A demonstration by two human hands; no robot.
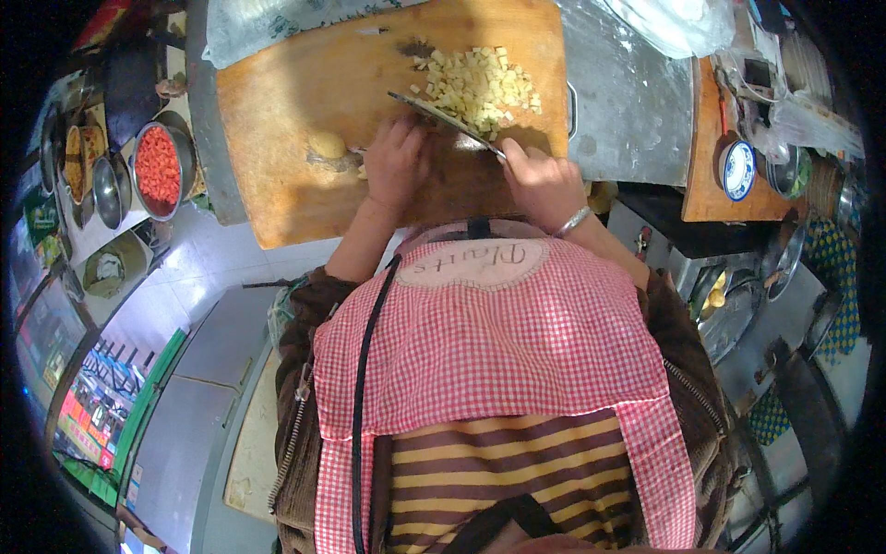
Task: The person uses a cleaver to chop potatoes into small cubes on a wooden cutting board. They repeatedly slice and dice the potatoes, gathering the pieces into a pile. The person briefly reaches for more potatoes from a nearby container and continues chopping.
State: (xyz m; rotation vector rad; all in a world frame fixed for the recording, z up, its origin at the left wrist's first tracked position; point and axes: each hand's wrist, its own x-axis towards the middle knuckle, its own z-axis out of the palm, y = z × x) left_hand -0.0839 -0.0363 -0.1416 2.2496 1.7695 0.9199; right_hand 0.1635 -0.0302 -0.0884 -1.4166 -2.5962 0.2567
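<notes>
A wooden cutting board (277, 104) lies before me, with a heap of pale yellow diced potato (484, 83) at its upper right. My right hand (547, 180), a silver bracelet at its wrist, grips the handle of a kitchen knife (443, 119), whose blade points up and left along the near edge of the heap. My left hand (398, 163) rests on the board just below the blade, fingers curled; whether it holds a piece underneath is hidden. A peeled whole potato (327, 145) sits on the board to the left of that hand.
At left stands a steel bowl of chopped red vegetable (158, 166), beside an empty-looking steel bowl (111, 190). A blue-and-white bowl (738, 170) rests on another wooden board (699, 138) at right. Plastic bags (682, 21) lie beyond the board on the metal counter (630, 104).
</notes>
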